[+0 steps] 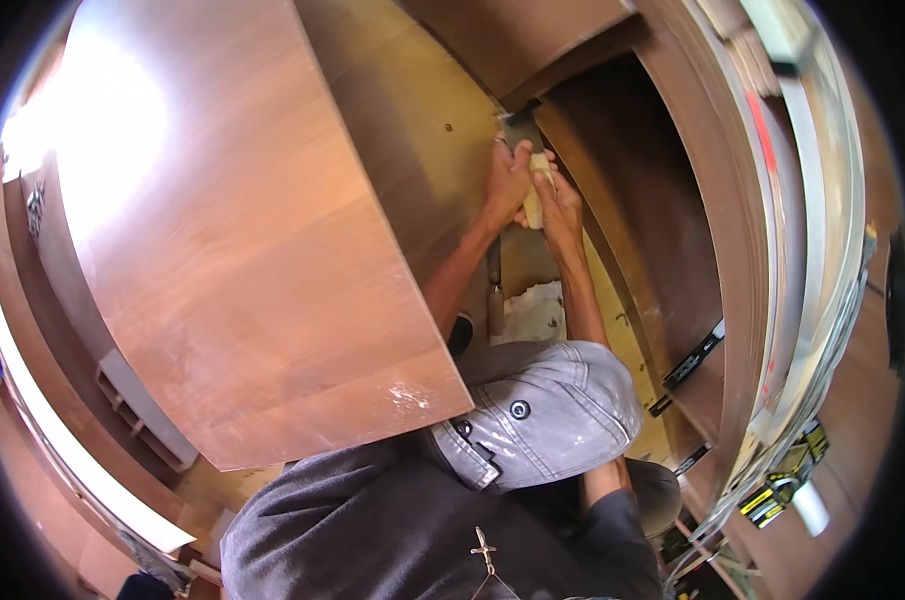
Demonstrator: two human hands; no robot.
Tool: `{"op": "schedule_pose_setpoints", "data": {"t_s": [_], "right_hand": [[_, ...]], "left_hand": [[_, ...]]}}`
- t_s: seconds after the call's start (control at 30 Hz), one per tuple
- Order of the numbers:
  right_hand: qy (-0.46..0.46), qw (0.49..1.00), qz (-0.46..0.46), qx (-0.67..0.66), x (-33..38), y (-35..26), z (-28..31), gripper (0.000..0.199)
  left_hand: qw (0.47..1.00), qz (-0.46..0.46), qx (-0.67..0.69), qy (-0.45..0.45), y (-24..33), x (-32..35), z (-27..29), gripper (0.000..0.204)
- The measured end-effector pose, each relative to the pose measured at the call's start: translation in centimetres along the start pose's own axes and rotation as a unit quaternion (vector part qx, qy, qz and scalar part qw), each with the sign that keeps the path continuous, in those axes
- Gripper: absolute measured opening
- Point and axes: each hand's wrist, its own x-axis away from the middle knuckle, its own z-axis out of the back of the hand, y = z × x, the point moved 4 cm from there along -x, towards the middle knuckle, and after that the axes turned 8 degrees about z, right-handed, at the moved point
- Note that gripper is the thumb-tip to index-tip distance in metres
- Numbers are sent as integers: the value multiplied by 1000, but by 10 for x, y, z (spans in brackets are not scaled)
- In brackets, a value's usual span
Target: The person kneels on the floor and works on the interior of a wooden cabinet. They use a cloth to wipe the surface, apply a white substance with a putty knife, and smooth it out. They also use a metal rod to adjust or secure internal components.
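My left hand and my right hand are closed together around a tool with a pale wooden handle. Its broad, flat grey blade points away from me, up to the lower corner of a brown wooden cabinet part. Whether it is a chisel or a scraper I cannot tell. Below my hands lies a second hand tool with a brown handle and a dark shaft. Beside it is a torn whitish sheet. Grey stitched cloth with a stud hides part of my right forearm.
A large brown wooden panel rises on the left, close to my left forearm. On the right, an open dark cabinet compartment has black metal slide hardware. Stacked boards stand farther right. Yellowish plywood lies beyond my hands.
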Motion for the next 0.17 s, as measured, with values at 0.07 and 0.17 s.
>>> {"op": "schedule_pose_setpoints", "data": {"t_s": [0.07,0.17], "right_hand": [[1,1000,-12,-6,6,-4,-1,32],[-7,1000,-24,-11,2,-8,-7,30]], "left_hand": [[1000,7,-10,-7,-8,-1,3,18],[999,-20,-45,-16,-19,-13,9,50]]}}
